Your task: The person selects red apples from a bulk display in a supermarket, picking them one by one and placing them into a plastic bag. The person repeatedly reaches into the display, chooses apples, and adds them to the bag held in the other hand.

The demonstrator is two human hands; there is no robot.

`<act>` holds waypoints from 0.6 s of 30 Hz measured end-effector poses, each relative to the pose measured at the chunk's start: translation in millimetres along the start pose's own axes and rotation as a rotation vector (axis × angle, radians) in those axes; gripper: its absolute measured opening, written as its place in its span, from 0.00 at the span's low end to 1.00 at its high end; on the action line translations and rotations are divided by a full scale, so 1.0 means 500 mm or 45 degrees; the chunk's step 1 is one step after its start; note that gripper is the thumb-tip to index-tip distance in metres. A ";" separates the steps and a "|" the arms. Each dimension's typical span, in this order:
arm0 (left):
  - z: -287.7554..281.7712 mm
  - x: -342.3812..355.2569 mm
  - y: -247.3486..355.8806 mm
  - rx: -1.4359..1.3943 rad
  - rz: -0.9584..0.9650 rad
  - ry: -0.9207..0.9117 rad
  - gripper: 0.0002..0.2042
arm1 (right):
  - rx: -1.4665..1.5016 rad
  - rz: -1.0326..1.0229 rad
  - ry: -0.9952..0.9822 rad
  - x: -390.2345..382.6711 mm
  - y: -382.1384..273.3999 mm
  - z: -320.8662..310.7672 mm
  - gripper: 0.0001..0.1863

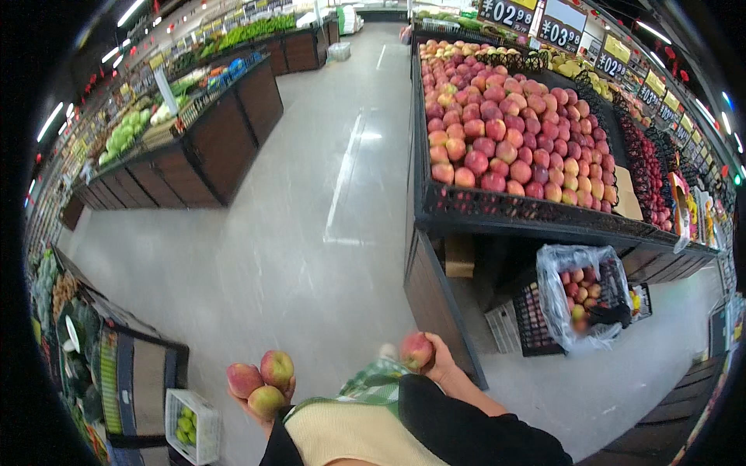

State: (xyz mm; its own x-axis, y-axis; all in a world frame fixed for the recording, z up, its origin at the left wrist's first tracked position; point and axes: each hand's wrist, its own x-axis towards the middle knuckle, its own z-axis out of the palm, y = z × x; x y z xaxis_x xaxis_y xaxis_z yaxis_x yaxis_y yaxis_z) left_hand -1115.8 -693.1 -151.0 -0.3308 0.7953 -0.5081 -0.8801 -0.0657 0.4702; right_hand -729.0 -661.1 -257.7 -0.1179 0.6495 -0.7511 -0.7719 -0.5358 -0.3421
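Note:
Three red-and-yellow apples (pixel 266 401) rest together in my left hand (pixel 289 390), its fingers curled around them from below. My right hand (pixel 440 363) grips a single red apple (pixel 416 351) in front of my body. To the right, a large heap of apples (pixel 505 124) fills a black-edged display stand (pixel 513 208), rows stacked up its slope. Below the stand's front sits a plastic-lined crate (pixel 550 289) with more apples (pixel 581 293) and a dark, blurred thing (pixel 610 314) that I cannot make out.
A dark wooden counter (pixel 210 147) with vegetables stands far left. Nearer on the left are a vegetable shelf (pixel 148 380) and a white crate (pixel 194 443) of green fruit. Grey floor (pixel 303 287) runs between the stands. A cardboard piece (pixel 626 194) leans beside the apple heap.

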 end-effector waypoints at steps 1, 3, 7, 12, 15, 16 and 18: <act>0.031 0.021 0.006 0.011 0.008 0.000 0.29 | 0.032 0.010 -0.111 0.043 -0.010 0.007 0.22; 0.102 0.071 -0.004 0.035 -0.019 0.013 0.31 | 0.095 0.010 -0.297 0.106 -0.047 0.018 0.23; 0.244 0.167 -0.038 -0.022 -0.155 -0.037 0.32 | 0.150 0.031 -0.283 0.155 -0.143 0.102 0.27; 0.349 0.301 -0.101 -0.012 -0.134 -0.213 0.30 | 0.106 0.026 -0.492 0.210 -0.286 0.174 0.30; 0.408 0.397 -0.138 0.075 -0.006 -0.205 0.30 | 0.053 -0.013 -0.431 0.214 -0.347 0.266 0.29; 0.432 0.434 -0.149 0.098 0.021 -0.201 0.30 | 0.058 -0.020 -0.405 0.226 -0.363 0.292 0.30; 0.479 0.510 -0.161 0.141 0.057 -0.200 0.30 | 0.033 -0.085 -0.504 0.266 -0.403 0.333 0.31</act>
State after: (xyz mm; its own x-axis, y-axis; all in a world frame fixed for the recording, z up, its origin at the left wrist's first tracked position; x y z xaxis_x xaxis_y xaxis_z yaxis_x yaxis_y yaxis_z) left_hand -1047.7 -340.8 -145.6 -0.3043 0.8778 -0.3700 -0.8200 -0.0437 0.5707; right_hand -693.1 -376.9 -194.6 -0.2948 0.8428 -0.4503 -0.8009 -0.4750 -0.3647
